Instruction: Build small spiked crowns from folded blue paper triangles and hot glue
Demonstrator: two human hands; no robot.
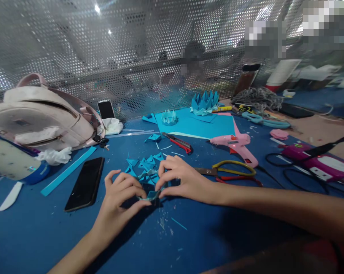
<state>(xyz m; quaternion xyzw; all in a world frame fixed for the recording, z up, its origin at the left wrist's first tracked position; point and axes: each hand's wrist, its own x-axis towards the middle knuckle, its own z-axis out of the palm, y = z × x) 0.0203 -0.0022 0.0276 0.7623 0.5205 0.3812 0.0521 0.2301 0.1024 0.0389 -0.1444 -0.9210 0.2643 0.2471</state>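
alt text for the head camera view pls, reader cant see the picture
A person's left hand and right hand pinch a small folded blue paper piece on a blue table, beside a pile of folded blue triangles. A black phone lies to the left, and scissors and a pink glue gun to the right.

We pinch a small folded paper piece between the fingers of our left hand and right hand. It is teal-blue, creased flat and narrow, and rests low on the dark blue surface. Just behind it sits a cluster of matching paper triangles, their points up.
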